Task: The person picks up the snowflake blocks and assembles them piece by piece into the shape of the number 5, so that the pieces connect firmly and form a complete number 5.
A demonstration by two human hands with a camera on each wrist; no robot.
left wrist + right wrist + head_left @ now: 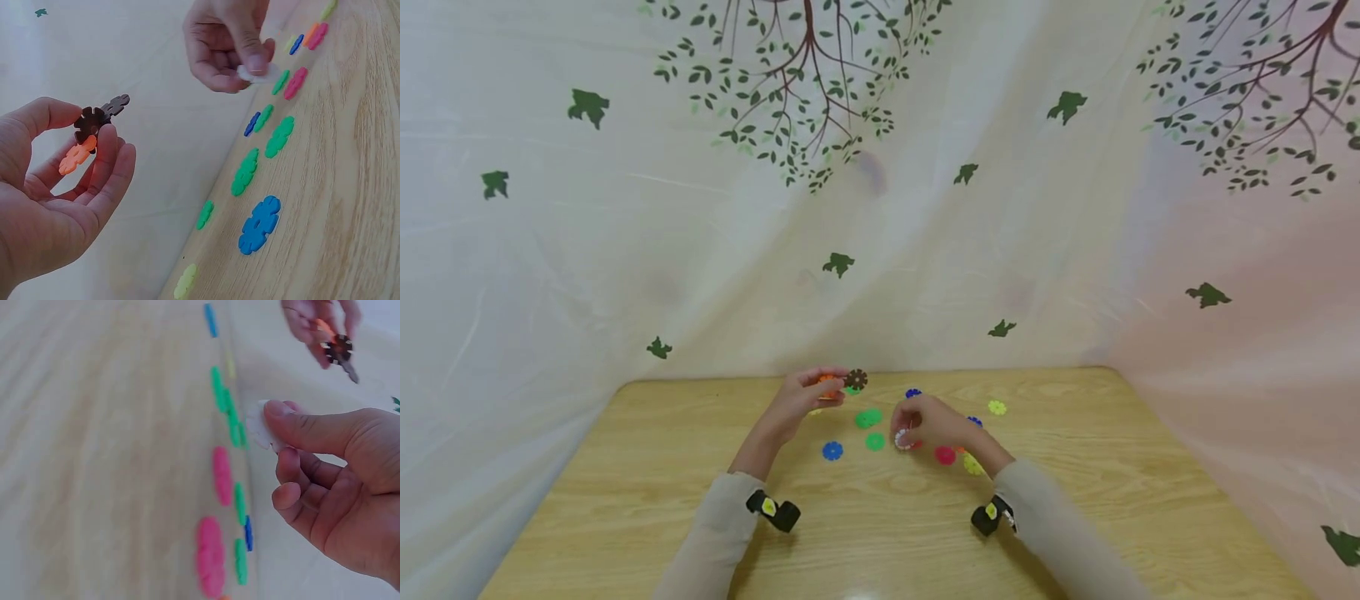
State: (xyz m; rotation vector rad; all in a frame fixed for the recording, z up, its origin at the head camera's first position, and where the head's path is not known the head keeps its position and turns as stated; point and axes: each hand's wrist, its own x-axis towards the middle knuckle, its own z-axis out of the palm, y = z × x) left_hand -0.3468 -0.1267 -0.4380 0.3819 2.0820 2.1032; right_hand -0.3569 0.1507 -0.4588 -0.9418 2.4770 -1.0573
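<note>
My left hand [69,181] pinches a small joined group of notched plastic discs above the far side of the table. In it a dark brown disc [91,124] sits between an orange disc [77,155] and another dark disc [116,107]. To the right, my right hand [931,421] holds a white notched disc [261,427] between thumb and fingers, apart from the joined group. Below the hands lie a blue disc [832,451], green discs [868,418] and a pink disc [945,455].
The discs are scattered on a wooden table [865,533]. A yellow disc [997,407] lies at the right, another yellow disc [973,463] nearer the right wrist. Behind the table's far edge hangs a pale curtain [715,250] printed with trees and birds.
</note>
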